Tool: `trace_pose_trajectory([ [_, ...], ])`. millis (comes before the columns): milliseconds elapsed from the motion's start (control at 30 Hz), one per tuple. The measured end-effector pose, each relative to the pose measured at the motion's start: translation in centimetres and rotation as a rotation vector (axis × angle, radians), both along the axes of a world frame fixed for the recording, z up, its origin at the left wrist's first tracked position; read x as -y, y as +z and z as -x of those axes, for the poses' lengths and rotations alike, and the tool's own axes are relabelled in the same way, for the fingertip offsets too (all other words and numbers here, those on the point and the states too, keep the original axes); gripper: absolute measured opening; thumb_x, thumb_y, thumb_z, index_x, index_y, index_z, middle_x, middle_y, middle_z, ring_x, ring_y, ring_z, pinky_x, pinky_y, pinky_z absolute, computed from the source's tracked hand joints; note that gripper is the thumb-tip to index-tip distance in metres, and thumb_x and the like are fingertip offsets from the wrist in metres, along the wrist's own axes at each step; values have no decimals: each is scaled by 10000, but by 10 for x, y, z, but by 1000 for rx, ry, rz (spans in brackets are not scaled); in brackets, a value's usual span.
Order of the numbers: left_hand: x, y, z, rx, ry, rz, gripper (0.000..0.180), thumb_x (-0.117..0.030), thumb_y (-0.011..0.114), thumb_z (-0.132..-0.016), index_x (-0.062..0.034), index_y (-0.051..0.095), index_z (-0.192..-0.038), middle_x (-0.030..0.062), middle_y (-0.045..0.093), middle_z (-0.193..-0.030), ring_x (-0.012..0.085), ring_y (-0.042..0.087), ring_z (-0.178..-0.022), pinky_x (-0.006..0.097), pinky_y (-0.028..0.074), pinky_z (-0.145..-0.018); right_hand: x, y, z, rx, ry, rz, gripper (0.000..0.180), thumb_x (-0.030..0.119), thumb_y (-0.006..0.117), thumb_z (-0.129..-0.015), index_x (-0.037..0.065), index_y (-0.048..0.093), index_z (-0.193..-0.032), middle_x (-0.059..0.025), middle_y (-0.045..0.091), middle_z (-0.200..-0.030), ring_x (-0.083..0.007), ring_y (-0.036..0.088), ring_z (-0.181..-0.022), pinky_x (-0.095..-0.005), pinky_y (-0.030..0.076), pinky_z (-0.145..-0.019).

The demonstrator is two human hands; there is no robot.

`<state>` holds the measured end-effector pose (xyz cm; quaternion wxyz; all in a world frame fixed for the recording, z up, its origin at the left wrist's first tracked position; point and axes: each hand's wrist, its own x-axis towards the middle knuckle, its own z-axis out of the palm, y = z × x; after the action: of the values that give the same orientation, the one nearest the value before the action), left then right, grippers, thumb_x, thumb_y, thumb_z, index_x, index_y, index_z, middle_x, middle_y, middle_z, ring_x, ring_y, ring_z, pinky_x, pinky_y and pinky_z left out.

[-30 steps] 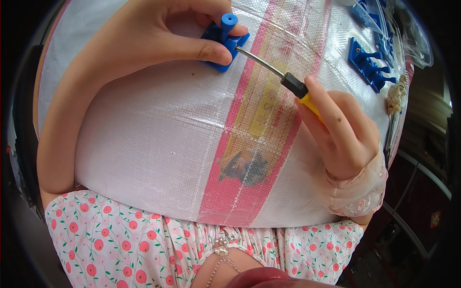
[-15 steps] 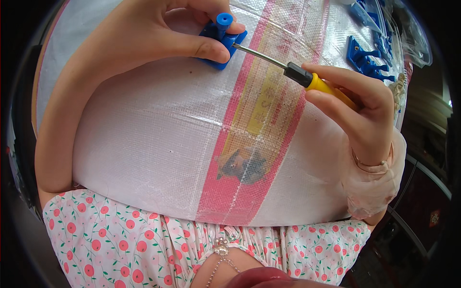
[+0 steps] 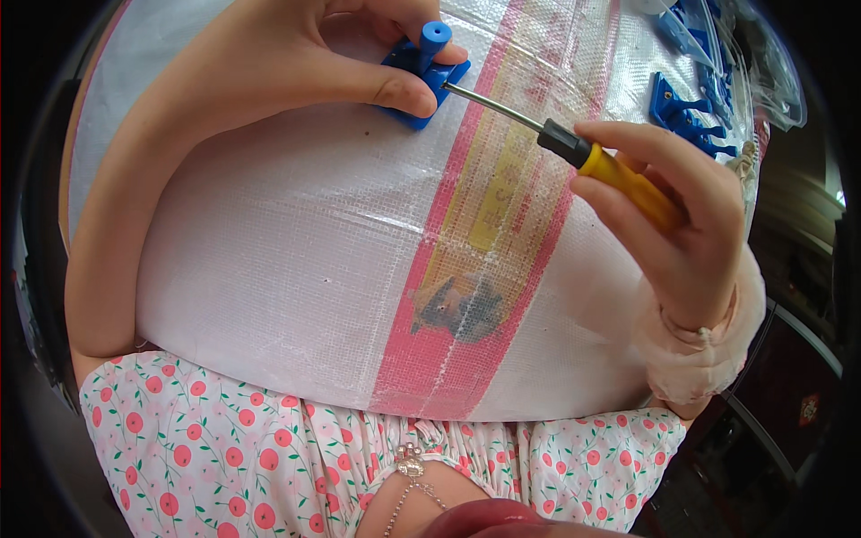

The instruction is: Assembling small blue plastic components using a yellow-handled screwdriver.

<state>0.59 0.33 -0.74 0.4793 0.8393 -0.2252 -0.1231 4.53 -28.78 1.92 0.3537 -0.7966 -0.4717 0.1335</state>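
Observation:
At the far middle of the table, my left hand grips a blue plastic hook by its flat base, thumb on the near side and fingers behind. A round knob stands up from that base. My right hand is closed round the yellow and black handle of a screwdriver. Its metal shaft slants up to the left, and the tip meets the base's right side just beyond my left thumb. Whether a screw sits under the tip is too small to tell.
More blue hooks lie at the far right, beside clear plastic bags. A white woven plastic sheet with a pink and yellow printed band covers the table. Its rounded near edge meets my floral clothing.
The blue hook and the screwdriver have shifted slightly to the right in view. My right hand has rolled a little around the handle, showing more of its yellow part.

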Motion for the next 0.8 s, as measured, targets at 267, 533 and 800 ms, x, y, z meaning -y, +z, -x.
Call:
trace_pose_trajectory([
  [267,5,0,3,-4,54,-50,341,-139,870,-700,-30,744,-998,72,664,-894,162,604,-839,280,482,-715,4,-4,4,-119,-67,-44,312,-2,767,-799,-33,690,-1099,-23,644,-773,-23,482,-598,-163,326,-525],
  [533,8,3,7,-29,80,4,322,-122,864,-703,-23,745,-984,78,658,-899,171,597,-847,284,481,-704,9,-17,-8,-602,-129,-82,253,76,676,-900,-13,689,-1136,13,593,-700,4,404,-504,-167,257,-460],
  [800,5,5,4,-19,48,-39,311,-116,867,-697,-35,751,-974,81,666,-918,165,614,-871,280,496,-742,6,-11,-14,-975,-228,13,280,124,666,-918,-3,664,-1167,5,590,-709,6,425,-475,-146,260,-442],
])
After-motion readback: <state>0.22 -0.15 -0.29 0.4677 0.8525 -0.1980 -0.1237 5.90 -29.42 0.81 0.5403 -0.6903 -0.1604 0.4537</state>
